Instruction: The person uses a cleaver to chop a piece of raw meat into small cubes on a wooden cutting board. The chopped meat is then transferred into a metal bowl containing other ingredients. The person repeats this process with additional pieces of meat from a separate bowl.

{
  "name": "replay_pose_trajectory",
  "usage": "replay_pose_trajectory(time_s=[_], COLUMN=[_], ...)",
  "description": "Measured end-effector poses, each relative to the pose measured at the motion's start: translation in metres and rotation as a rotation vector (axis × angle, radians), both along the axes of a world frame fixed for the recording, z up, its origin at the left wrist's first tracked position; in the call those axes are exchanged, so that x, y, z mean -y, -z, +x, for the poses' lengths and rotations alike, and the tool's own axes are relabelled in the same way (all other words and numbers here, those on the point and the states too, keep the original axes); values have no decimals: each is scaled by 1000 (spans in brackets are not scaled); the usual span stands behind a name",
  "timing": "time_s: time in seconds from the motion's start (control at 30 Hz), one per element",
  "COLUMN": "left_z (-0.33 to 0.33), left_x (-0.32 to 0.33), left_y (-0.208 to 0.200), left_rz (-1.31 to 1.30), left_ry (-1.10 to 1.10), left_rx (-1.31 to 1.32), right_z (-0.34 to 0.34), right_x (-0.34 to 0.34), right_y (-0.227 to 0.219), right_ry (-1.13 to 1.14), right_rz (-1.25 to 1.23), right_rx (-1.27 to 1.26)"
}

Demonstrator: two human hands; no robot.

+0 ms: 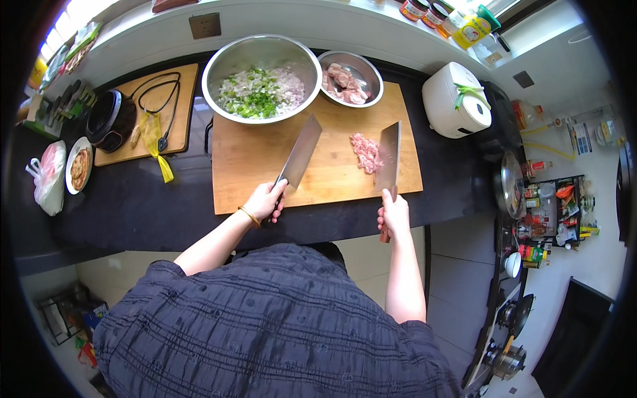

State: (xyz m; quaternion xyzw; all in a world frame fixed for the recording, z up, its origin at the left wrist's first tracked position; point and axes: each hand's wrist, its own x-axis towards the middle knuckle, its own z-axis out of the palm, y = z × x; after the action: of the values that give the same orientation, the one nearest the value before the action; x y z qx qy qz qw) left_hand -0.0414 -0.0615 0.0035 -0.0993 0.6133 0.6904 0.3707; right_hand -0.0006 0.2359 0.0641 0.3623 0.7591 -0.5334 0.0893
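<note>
My left hand (267, 200) is wrapped round the dark handle of a cleaver (304, 154), whose blade slants up and to the right over the wooden cutting board (245, 169). In my right hand (395, 215) is a second cleaver (389, 156) with a brown wooden handle, its blade pointing away from me. Chopped pink meat (364, 152) lies in a small heap just left of that blade. Behind, a large steel bowl (215, 99) holds chopped green onion and pale minced pieces. Beside it, a smaller steel bowl (376, 77) contains larger chunks of raw meat (345, 85).
A white rice cooker (448, 106) with green onion stalks on its lid stands right of the board. To the left are a second board (109, 158) with a black appliance (111, 121) and cable, a yellow net bag (152, 136), a plate (80, 166) and a plastic bag (50, 178).
</note>
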Motion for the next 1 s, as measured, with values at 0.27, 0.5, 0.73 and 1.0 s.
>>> replay_pose_trajectory(time_s=[0.27, 0.5, 0.73, 1.0], left_z=[-3, 1, 7, 8], left_x=[-22, -39, -46, -57], left_y=[-4, -2, -7, -11], left_rz=[0, 11, 7, -18], left_ry=[-12, -42, -81, -100], left_rx=[5, 18, 11, 15], right_z=[-27, -8, -34, -29], right_x=[-33, -31, -56, -65], right_y=[28, -7, 4, 36], right_ry=[51, 19, -87, -63], right_rz=[-129, 124, 27, -9], right_rx=[33, -161, -4, 17])
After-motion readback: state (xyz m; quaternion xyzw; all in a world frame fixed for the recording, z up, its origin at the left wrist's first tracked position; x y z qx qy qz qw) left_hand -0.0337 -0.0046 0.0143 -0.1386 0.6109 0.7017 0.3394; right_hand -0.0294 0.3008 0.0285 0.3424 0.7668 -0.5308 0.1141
